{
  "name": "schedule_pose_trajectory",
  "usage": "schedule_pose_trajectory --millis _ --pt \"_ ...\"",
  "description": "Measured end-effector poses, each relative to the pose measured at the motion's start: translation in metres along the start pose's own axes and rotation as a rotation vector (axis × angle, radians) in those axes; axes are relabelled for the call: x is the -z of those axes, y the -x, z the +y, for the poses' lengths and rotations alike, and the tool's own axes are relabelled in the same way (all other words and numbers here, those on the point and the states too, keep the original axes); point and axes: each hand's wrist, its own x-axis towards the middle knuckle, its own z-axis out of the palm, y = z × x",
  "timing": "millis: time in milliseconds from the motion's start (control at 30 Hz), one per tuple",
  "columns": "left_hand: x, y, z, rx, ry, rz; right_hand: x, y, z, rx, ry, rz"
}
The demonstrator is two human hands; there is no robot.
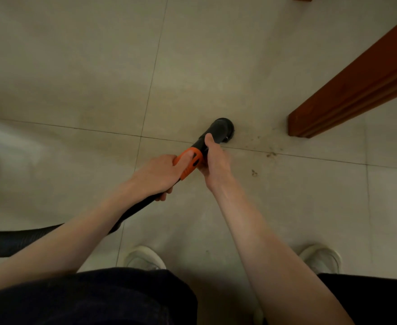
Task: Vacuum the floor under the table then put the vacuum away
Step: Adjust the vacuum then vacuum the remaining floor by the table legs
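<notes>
A black vacuum nozzle (222, 129) with a round brush head touches the beige tiled floor (75, 66). Behind it sits an orange collar (189, 164) joined to a black ribbed hose (17, 240) that runs off to the left edge. My left hand (161, 173) grips the orange collar from the left. My right hand (215, 161) wraps the black neck just ahead of the collar, thumb along the top. Small dark crumbs (271, 154) lie on the tile right of the nozzle, between it and the table leg.
A reddish-brown wooden table leg (356, 85) slants in from the upper right and meets the floor about a hand's width right of the nozzle. My two light shoes (143, 258) (321, 258) stand at the bottom, with dark trousers below them.
</notes>
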Motion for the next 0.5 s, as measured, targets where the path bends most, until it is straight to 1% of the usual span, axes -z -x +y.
schedule_pose_trajectory --millis 233,500 --pt "-0.007 -0.003 0.011 0.02 -0.014 -0.025 0.011 -0.003 -0.004 0.006 0.001 0.011" --pt "-0.019 -0.002 0.029 -0.021 -0.061 -0.093 0.04 -0.001 -0.009 -0.033 -0.044 0.069"
